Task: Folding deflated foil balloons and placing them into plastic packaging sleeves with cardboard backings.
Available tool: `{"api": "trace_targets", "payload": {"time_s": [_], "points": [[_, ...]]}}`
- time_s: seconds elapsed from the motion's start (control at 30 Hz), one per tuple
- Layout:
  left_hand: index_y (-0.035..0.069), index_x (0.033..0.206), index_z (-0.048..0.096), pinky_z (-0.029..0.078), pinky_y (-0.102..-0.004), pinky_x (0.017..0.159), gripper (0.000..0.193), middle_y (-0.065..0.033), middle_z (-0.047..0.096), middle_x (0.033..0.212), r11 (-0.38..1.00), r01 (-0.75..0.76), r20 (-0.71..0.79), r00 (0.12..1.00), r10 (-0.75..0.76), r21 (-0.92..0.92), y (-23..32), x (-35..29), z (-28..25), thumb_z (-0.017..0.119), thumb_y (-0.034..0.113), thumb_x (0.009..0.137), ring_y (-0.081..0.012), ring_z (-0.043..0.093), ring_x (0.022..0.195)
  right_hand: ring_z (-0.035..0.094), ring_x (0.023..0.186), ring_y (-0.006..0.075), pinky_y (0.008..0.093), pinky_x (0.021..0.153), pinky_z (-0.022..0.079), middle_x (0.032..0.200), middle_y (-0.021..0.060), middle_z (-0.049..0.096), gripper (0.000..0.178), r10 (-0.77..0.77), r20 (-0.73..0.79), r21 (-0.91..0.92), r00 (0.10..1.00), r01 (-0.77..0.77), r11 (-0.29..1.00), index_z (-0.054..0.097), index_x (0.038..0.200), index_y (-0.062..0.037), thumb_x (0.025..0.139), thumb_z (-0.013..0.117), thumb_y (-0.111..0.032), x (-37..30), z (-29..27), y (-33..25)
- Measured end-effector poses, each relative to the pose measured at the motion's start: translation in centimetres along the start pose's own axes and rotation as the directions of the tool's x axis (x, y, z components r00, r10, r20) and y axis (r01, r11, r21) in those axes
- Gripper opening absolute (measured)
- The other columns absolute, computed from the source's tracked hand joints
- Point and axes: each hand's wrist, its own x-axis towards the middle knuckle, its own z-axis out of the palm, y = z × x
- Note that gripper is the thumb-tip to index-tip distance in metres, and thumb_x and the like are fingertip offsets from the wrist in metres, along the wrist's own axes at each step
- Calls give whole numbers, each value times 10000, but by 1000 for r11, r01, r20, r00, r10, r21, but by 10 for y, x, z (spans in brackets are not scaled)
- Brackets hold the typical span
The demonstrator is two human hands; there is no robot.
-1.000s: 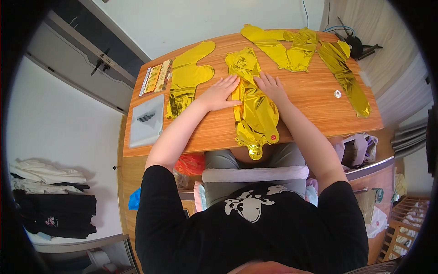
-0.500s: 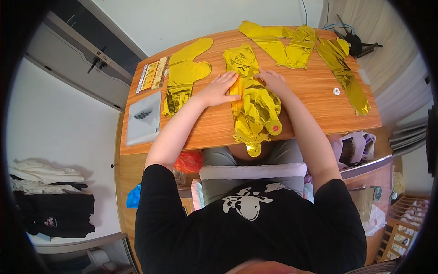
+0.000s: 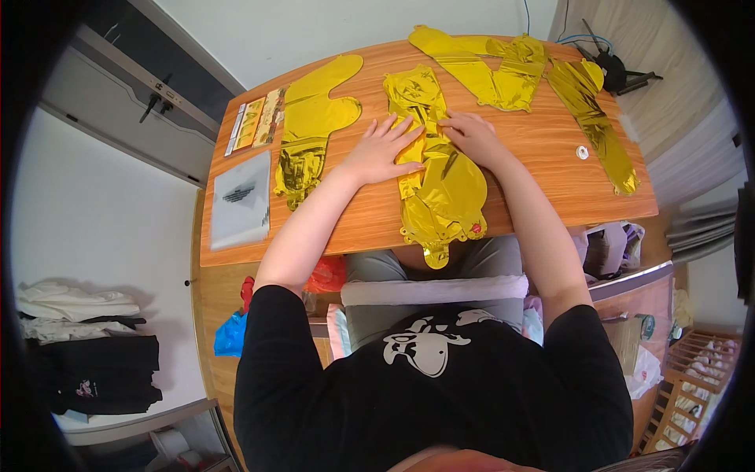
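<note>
In front of me a flat, uninflated gold foil balloon point(image 3: 452, 189) lies creased and partly folded, its near tab close to the table's front edge. My left hand point(image 3: 385, 149) rests on its left side with fingers spread, palm down. On the right edge my right hand point(image 3: 474, 140) has bent fingers closed at the foil; its thumb is mostly hidden. Other flat gold foil balloons lie around: a curved one point(image 3: 318, 106) to the left, an angular one point(image 3: 507, 75) at the back and a long narrow one point(image 3: 594, 122) at the right.
The wooden table point(image 3: 543, 185) also bears a clear plastic sleeve point(image 3: 242, 200) and a printed card point(image 3: 255, 122) at the left. A small white roll point(image 3: 582, 153) sits at the right. Behind the right corner is a black device with antennas point(image 3: 615, 75). Bags hang below the front edge.
The balloon's near part has been spread flatter and smoother, and its round tab with the red mark has shifted. My left hand's fingers have moved slightly right over the foil. The view has shifted a little.
</note>
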Motion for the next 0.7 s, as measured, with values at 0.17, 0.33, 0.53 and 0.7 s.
{"api": "trace_targets", "payload": {"time_s": [0.17, 0.33, 0.53, 0.7], "points": [[264, 1647, 294, 128, -583, 1268, 895, -124, 256, 1709, 1000, -12, -45, 999, 12, -3, -3, 0, 0, 545, 733, 927, -396, 180, 1581, 562, 1329, 319, 382, 1121, 421, 1476, 89, 606, 347, 37, -61, 136, 997, -28, 990, 732, 1282, -168, 964, 702, -302, 0, -8, -8], [245, 1642, 308, 133, -591, 1265, 913, -130, 279, 1700, 1000, -22, -79, 997, 21, -12, -3, 2, 6, 543, 746, 917, -400, 195, 1577, 599, 1244, 305, 409, 1061, 460, 1345, 92, 680, 325, -93, -196, -68, 976, 81, 994, 754, 1187, -143, 891, 777, -275, -10, -11, -28], [283, 1633, 324, 150, -592, 1264, 850, -108, 296, 1696, 1000, -8, -97, 995, 7, -6, -9, -4, 10, 565, 700, 933, -397, 206, 1574, 635, 1104, 275, 415, 922, 504, 1169, 39, 677, 222, -402, 301, -25, 865, 428, 903, 734, 1070, -136, 856, 753, -189, -35, -17, -102], [302, 1649, 277, 121, -569, 1277, 804, -94, 271, 1709, 1000, -13, -58, 998, 13, 12, -6, -2, 7, 602, 552, 958, -389, 187, 1582, 628, 1136, 222, 376, 945, 501, 1178, 29, 678, 279, -605, 87, -231, 791, 607, 760, 729, 1121, -107, 852, 674, -157, -65, 17, -108]]}}
